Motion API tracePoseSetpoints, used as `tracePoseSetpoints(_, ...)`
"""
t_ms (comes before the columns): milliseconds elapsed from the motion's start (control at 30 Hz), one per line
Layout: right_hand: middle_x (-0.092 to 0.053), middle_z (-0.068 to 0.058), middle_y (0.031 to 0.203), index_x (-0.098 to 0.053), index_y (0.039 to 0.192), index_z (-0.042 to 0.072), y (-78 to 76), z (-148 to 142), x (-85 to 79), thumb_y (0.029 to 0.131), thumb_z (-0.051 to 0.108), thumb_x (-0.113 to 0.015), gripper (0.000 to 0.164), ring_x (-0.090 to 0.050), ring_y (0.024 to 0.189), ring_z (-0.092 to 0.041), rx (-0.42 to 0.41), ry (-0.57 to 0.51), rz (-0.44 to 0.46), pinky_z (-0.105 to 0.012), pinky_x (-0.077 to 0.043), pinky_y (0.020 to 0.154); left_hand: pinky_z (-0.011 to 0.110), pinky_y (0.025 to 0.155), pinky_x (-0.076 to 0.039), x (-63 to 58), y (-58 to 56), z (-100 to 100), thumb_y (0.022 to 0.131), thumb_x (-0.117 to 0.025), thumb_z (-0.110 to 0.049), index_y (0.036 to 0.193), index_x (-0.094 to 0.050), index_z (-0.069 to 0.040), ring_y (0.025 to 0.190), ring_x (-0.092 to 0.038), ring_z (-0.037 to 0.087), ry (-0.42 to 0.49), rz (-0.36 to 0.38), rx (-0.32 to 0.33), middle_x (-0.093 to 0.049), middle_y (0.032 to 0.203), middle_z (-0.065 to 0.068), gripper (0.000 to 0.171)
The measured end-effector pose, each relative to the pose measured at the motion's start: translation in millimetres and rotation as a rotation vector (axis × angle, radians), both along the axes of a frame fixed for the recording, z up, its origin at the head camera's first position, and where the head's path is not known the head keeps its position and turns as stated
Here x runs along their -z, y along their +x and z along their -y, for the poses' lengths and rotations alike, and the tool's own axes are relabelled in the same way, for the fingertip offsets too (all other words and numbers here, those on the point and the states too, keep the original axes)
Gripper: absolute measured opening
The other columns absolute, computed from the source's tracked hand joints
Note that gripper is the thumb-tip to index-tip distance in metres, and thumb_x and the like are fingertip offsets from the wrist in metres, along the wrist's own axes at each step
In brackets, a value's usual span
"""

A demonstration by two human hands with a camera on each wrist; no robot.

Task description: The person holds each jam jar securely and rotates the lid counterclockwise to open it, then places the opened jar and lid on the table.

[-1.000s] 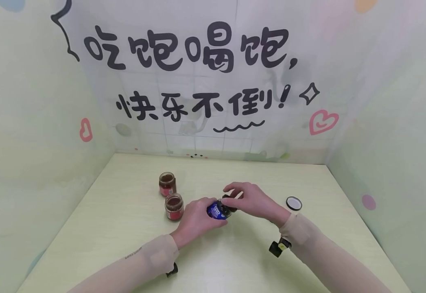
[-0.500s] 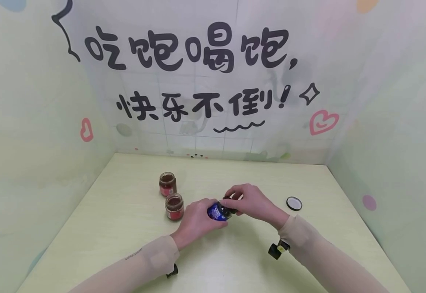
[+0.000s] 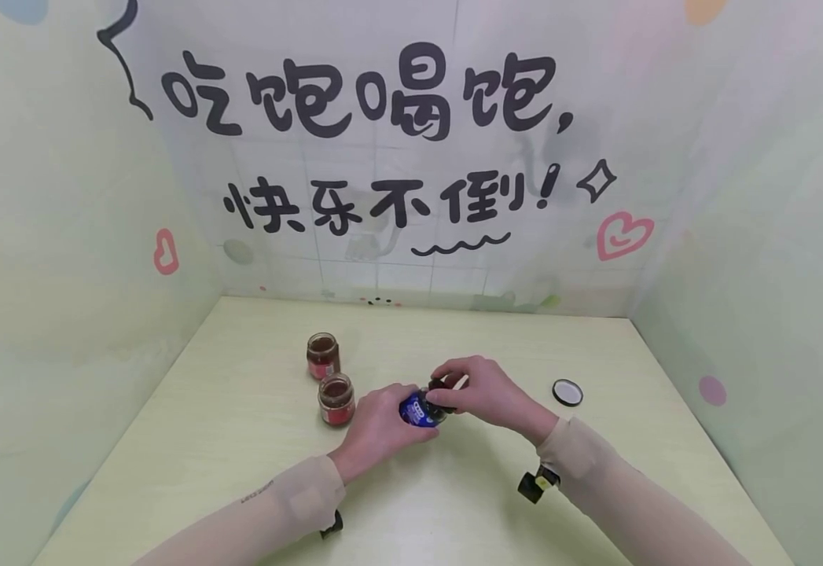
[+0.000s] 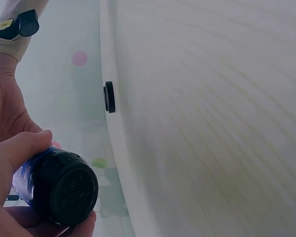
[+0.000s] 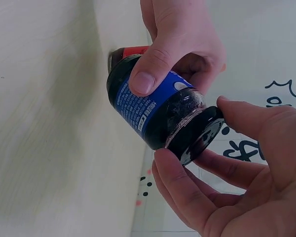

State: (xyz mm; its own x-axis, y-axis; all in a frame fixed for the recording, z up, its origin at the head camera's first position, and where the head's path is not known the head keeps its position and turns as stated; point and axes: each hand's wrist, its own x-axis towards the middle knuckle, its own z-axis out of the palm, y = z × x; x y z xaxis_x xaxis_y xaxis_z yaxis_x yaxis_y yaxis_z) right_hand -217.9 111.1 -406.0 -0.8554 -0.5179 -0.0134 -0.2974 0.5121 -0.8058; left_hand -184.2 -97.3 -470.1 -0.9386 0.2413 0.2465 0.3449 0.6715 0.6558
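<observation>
My left hand [image 3: 380, 420] grips a glass jar [image 5: 153, 106] with a blue label and dark contents, thumb across the label. The jar is tilted just above the table, its mouth toward my right hand [image 3: 485, 387]. With thumb and fingertips, my right hand pinches the rim of the black lid [image 5: 197, 136] at the jar's mouth. Whether that lid is screwed tight cannot be told. The jar's embossed base [image 4: 75, 193] faces the left wrist camera. Left of my left hand stand two lidless glass jars, a nearer one [image 3: 336, 402] and a farther one [image 3: 322, 358], both with reddish labels.
A separate black-rimmed lid [image 3: 567, 392] lies on the pale table [image 3: 411, 503] to the right, its white inside up. Printed panels [image 3: 411, 267] enclose the table at the back and both sides. Each wrist wears a small black camera.
My right hand has dipped slightly, and its raised fingers have closed in around the lid's edge. The left hand and the jar have hardly moved. The other jars and the loose lid stay put.
</observation>
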Motion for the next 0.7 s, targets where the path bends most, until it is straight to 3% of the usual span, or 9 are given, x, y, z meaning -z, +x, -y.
tracePoseSetpoints(267,-0.069,-0.003,0.098,-0.071,0.117,0.015,1.7,-0.5,-0.5,0.090,0.034,-0.077,0.034,-0.069,0.076,-0.020,-0.013,0.019,-0.021,-0.041,-0.059,0.068,0.035,0.079,-0.054,2.6,-0.4,0.6,0.070,-0.089,-0.049,0.126,-0.068,-0.011,0.090,-0.065,0.016,-0.003,0.015,-0.001,-0.070,0.106,0.002,0.070)
tracePoseSetpoints(700,-0.069,0.001,0.099,-0.070,0.117,0.018,1.0,0.1,3.4,0.089,0.032,-0.077,0.032,-0.068,0.076,-0.015,-0.040,0.037,-0.062,-0.035,-0.057,0.066,0.034,0.077,-0.054,4.8,0.4,1.5,0.070,-0.089,-0.048,0.122,-0.070,-0.013,0.088,-0.065,0.014,0.006,-0.001,0.004,-0.070,0.103,0.000,0.065)
